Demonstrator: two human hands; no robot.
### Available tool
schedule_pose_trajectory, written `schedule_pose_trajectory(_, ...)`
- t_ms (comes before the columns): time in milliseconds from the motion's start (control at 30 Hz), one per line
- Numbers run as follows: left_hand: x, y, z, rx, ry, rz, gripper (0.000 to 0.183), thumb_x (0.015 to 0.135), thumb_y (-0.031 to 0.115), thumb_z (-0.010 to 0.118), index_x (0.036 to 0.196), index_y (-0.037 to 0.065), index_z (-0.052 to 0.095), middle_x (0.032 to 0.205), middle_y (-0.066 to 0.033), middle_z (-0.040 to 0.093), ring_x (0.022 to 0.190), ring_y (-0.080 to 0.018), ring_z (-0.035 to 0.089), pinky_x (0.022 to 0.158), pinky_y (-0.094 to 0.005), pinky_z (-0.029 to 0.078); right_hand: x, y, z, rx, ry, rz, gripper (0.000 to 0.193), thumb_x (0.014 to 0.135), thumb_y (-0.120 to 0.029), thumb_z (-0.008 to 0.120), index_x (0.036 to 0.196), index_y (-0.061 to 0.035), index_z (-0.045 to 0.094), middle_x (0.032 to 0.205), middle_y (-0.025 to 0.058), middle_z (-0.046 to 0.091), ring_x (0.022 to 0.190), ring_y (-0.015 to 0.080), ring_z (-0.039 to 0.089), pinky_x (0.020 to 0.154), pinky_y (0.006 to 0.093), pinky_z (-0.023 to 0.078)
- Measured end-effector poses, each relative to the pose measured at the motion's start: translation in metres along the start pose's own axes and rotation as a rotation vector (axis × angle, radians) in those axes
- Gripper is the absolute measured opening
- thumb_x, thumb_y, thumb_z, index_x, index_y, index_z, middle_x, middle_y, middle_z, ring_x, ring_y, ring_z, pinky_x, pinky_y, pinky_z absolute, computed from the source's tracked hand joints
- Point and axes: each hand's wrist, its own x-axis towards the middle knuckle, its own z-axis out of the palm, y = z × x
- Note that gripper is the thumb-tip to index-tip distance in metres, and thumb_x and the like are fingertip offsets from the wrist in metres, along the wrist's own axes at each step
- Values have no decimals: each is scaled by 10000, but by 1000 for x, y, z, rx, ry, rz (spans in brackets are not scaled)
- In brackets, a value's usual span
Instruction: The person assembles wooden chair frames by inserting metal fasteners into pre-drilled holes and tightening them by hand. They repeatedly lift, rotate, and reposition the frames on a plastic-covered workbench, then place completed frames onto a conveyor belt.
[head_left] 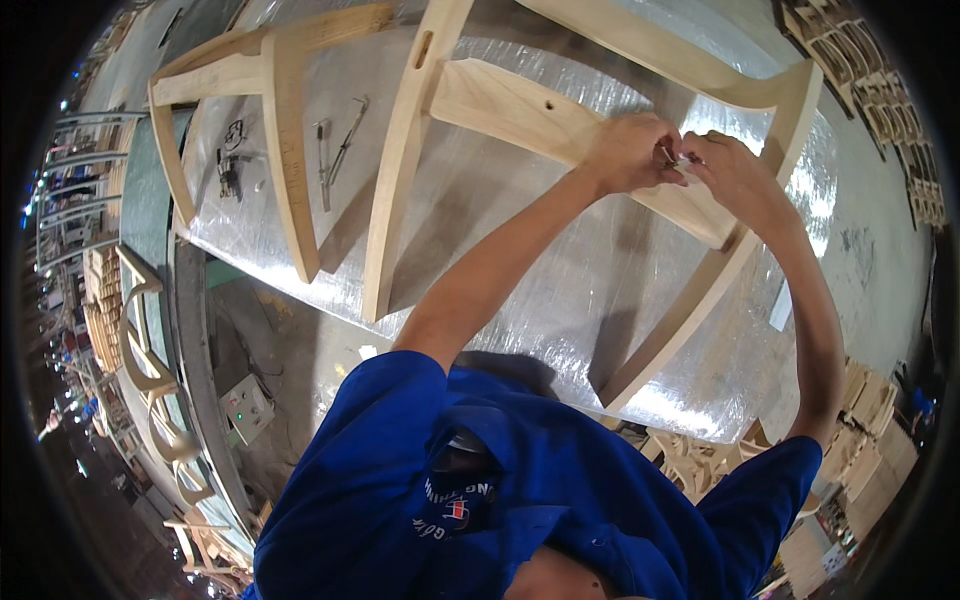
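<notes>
Both hands meet above the seat rail (520, 105) of a pale wooden chair frame (393, 190). My left hand (635, 152) is closed, with fingertips pinched together near a small, thin, light-coloured piece. My right hand (735, 175) pinches close beside it, fingers curled toward the left ones. The small piece lies between the fingertips and is too small to name. A round hole shows in the rail, left of my hands. The chair frame rests on a film-covered table (540, 290), its legs pointing toward me.
A second wooden frame (285, 150) stands at the left. Between the frames lie thin metal tools (345, 142), with small dark hardware (228, 172) farther left. A control box (246, 408) with a green light sits below the table. Stacked wooden parts (890, 110) stand at the right.
</notes>
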Motion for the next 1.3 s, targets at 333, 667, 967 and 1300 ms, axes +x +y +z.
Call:
schedule_pose_trajectory(333, -3, 1, 0, -112, 9, -40, 682, 548, 287, 881, 1083, 134, 485, 847, -19, 662, 798, -200, 652, 688, -318, 527, 10, -10, -10, -247, -83, 194, 291, 854, -299, 597, 866, -8, 592, 701, 175, 604, 679, 328, 607, 644, 419, 485)
schedule_pose_trajectory(667, -7, -1, -8, -63, 38, -53, 725, 563, 262, 872, 1169, 162, 487, 871, -14, 672, 823, -202, 649, 707, -313, 524, 28, -11, -3, -215, -237, 273, 260, 835, -246, 629, 887, 7, 597, 703, 173, 601, 717, 336, 616, 664, 424, 485)
schedule_pose_trajectory(967, -6, 3, -7, -67, 33, -62, 728, 539, 272, 880, 1159, 177, 512, 849, -6, 653, 811, -191, 647, 707, -314, 524, 24, -5, 4, -66, -162, 256, 394, 878, -358, 573, 740, 10, 606, 626, 186, 577, 644, 340, 600, 608, 431, 468)
schedule_pose_trajectory(1300, -5, 7, -5, -114, 39, -25, 708, 554, 229, 869, 1165, 167, 517, 843, -20, 652, 785, -183, 648, 698, -313, 527, 14, -6, -1, 48, -85, 47, 271, 920, -256, 519, 961, 6, 572, 758, 176, 626, 714, 335, 626, 639, 420, 503)
